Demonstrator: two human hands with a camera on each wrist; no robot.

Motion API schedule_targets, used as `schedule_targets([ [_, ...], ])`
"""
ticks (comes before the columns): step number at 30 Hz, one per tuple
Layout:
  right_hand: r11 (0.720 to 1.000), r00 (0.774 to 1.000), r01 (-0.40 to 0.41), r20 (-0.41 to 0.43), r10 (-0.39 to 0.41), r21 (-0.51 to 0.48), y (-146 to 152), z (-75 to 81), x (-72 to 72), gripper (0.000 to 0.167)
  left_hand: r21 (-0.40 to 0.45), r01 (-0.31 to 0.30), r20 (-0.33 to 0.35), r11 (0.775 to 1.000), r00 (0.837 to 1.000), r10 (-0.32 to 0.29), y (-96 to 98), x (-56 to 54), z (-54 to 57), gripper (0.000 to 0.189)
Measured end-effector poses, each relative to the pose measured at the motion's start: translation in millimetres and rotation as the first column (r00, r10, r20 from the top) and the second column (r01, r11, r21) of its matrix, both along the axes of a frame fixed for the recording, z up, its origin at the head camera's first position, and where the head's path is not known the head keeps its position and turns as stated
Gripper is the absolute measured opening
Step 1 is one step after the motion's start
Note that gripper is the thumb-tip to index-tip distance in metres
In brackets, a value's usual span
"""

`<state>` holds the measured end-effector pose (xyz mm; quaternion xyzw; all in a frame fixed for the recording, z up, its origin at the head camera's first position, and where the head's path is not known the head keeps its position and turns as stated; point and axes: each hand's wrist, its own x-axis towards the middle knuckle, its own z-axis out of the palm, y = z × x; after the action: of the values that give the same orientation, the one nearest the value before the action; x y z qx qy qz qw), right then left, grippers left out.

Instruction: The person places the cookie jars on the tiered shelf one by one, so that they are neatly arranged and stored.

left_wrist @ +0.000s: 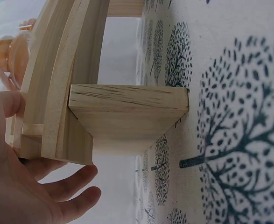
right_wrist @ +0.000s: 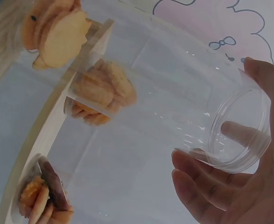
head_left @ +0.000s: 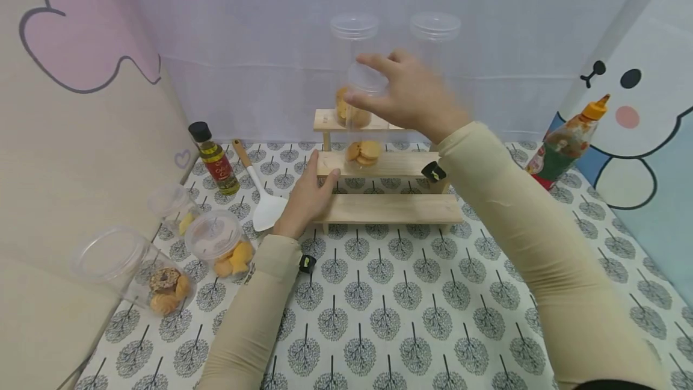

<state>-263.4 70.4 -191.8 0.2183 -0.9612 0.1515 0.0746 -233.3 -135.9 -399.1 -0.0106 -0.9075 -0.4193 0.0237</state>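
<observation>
My left hand (head_left: 307, 198) holds the left end of a tiered wooden shelf rack (head_left: 387, 208). In the left wrist view its thumb lies at a board's edge, and the other fingers (left_wrist: 76, 182) extend past the board end. A tall clear jar with cookies (head_left: 365, 152) stands on the middle step. Around its lid, my blurred right hand (head_left: 408, 92) is spread in a wide C. The right wrist view has fingers on both sides of the clear lid (right_wrist: 242, 128). Two more tall jars stand on the top step, their lids (head_left: 354, 26) showing above my right hand.
Three clear jars, one a large jar with cookies (head_left: 135, 272), stand at the left. Behind them are an olive oil bottle (head_left: 216, 161) and a white spatula (head_left: 267, 206). A sauce bottle (head_left: 565, 143) stands at the right. Fabric walls enclose the tree-patterned tablecloth (head_left: 400, 300).
</observation>
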Motion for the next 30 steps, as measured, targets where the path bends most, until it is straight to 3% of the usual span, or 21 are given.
schedule_targets([
  [7,0.999,0.997,-0.035,-0.063,0.035,0.012,-3.4,-13.2,-7.0,0.083,-0.006,0.015,-0.011,1.0,1.0,-0.015,1.7,-1.3,-0.9,0.086],
  [30,0.999,0.999,-0.028,-0.041,0.029,0.024,-6.8,-17.3,-8.0,0.085,-0.019,0.034,-0.026,0.999,0.999,-0.035,6.4,-2.5,-0.8,0.086],
])
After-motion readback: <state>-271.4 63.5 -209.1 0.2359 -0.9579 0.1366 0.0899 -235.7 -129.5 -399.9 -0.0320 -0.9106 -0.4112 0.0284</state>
